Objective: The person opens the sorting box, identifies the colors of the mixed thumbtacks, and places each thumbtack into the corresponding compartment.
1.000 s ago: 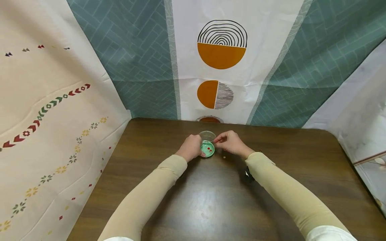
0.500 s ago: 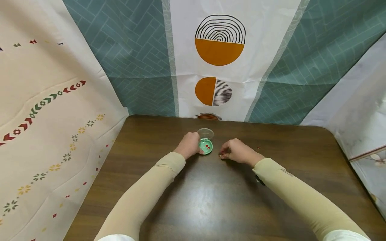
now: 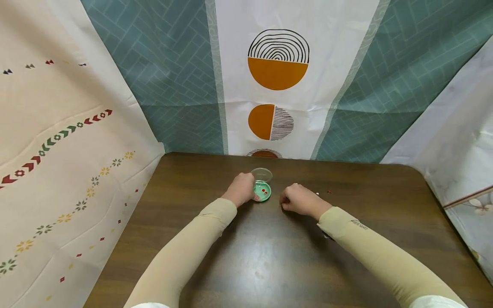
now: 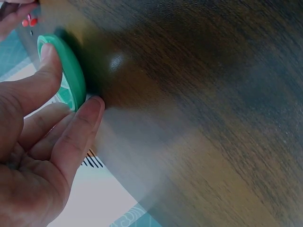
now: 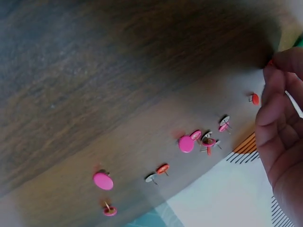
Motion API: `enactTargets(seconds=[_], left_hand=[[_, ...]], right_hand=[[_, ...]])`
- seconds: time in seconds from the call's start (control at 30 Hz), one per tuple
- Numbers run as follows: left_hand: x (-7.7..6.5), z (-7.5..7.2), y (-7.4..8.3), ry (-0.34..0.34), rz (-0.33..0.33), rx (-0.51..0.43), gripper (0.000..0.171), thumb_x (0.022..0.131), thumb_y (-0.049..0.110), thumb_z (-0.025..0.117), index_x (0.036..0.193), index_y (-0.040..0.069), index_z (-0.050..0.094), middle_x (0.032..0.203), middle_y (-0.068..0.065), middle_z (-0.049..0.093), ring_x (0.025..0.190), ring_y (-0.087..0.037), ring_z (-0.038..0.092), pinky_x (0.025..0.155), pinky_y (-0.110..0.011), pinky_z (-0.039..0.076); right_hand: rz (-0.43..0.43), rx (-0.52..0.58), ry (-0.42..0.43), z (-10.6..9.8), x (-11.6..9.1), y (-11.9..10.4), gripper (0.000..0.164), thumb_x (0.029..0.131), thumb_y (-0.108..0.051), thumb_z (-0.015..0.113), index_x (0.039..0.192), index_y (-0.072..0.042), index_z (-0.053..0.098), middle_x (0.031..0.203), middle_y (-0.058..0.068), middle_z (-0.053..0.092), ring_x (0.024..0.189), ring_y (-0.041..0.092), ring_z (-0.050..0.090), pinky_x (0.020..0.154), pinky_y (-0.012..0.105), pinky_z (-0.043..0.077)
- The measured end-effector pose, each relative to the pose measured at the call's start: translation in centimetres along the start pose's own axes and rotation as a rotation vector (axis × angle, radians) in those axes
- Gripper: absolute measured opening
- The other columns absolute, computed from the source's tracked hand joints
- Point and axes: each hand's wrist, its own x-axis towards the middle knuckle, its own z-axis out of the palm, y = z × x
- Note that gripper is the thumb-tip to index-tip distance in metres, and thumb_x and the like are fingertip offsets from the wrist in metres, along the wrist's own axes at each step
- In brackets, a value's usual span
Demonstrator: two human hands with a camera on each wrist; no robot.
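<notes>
On the table, my left hand [image 3: 242, 188] grips the rim of a small round green case [image 3: 266, 196], thumb inside and fingers outside. Its clear lid [image 3: 262, 174] stands tipped back at the far side, and a couple of red pieces lie in the base. To the right, my right hand [image 3: 302, 200] is low at the tabletop. The right wrist view shows its thumb and finger pinching a red-orange thumbtack [image 5: 271, 62], mostly hidden by the fingertips. Close by lies an orange thumbtack [image 5: 255, 99].
Several pink, orange and white thumbtacks are scattered beyond the right hand, among them a pink thumbtack [image 5: 103, 180] and a white thumbtack [image 5: 150, 178]. The brown table [image 3: 215, 273] ends at a patterned cloth [image 3: 185, 124] hanging behind it.
My right hand has moved from beside the case rightward and down to the table, where its fingertips have come together. The left hand still holds the case in place.
</notes>
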Motion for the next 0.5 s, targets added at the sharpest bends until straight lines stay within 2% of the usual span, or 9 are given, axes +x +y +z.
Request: enactTargets(seconds=[0.13,0.23,0.33,0.5], left_hand=[[0.0,0.2,-0.2,0.002,-0.010,-0.002,0.036,0.060,0.035,0.087,0.059,0.013,0.058,0.058,0.003,0.054,0.063,-0.014,0.045,0.062,-0.027,0.042],[0.1,0.4,-0.3,0.002,-0.009,-0.003,0.036,0.060,0.035,0.087,0.061,0.013,0.059,0.061,0.003,0.057,0.064,-0.014,0.048,0.063,-0.028,0.044],[0.1,0.5,-0.4,0.003,0.000,-0.003,0.036,0.060,0.036,0.088,0.062,0.013,0.060,0.063,0.003,0.058,0.065,-0.014,0.049,0.064,-0.028,0.045],[0.2,0.5,-0.4,0.016,0.011,0.001,0.036,0.059,0.036,0.088,0.063,0.014,0.060,0.063,0.003,0.059,0.064,-0.014,0.049,0.063,-0.027,0.044]], right_hand=[[0.032,-0.035,-0.016,0.3,0.3,0.0,0.014,0.071,-0.009,0.066,0.067,-0.022,0.066,0.059,-0.014,0.056,0.055,0.006,0.046,0.054,0.023,0.041],[0.065,-0.005,-0.020,0.3,0.3,0.0,0.012,0.069,-0.009,0.066,0.069,-0.021,0.067,0.061,-0.012,0.057,0.057,0.007,0.047,0.054,0.023,0.042],[0.114,0.113,-0.008,0.2,0.3,0.3,0.009,0.073,-0.010,0.067,0.077,-0.017,0.071,0.069,-0.010,0.063,0.062,0.006,0.054,0.058,0.023,0.046],[0.178,0.364,0.061,-0.2,0.4,1.2,0.010,0.079,-0.009,0.069,0.087,-0.011,0.074,0.077,-0.004,0.070,0.066,0.007,0.061,0.060,0.024,0.050]])
